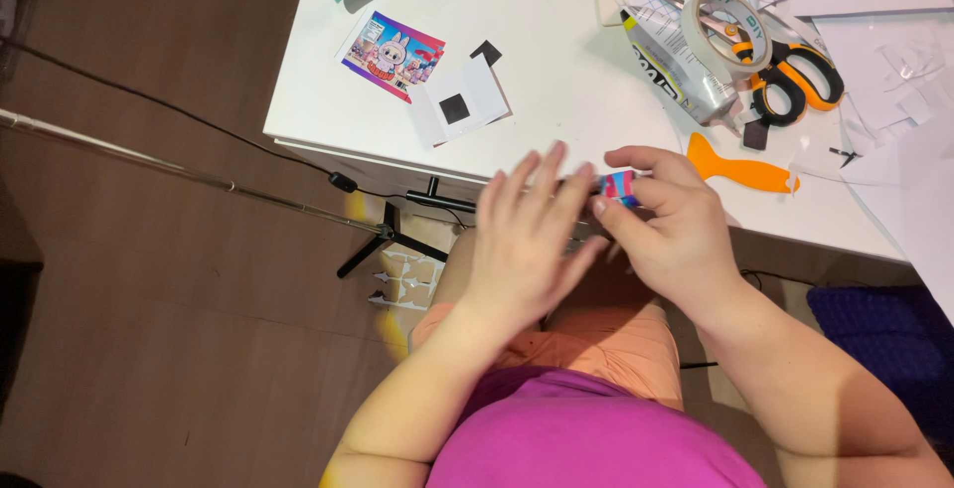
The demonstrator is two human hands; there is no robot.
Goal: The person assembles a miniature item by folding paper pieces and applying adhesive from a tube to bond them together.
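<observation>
Right hand [661, 215] pinching a small pink-and-blue card [618, 186], left hand [527, 240] flat and loose against it. Cartoon picture card [393, 54] and folded white paper with black square [459, 103] lying finished-looking on the bench [556, 81]. Scissors [795, 76] and tape roll [723, 26] idle nearby.

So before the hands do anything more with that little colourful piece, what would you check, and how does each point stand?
1. Colourful piece pinched in right hand: ok.
2. Left hand free, fingers spread: ok.
3. Whole piece visible: not ok, mostly hidden.
4. Scissors and tape roll on table: ok.
5. Picture card flat on table: ok.
6. Left hand touching piece: cannot tell.
</observation>
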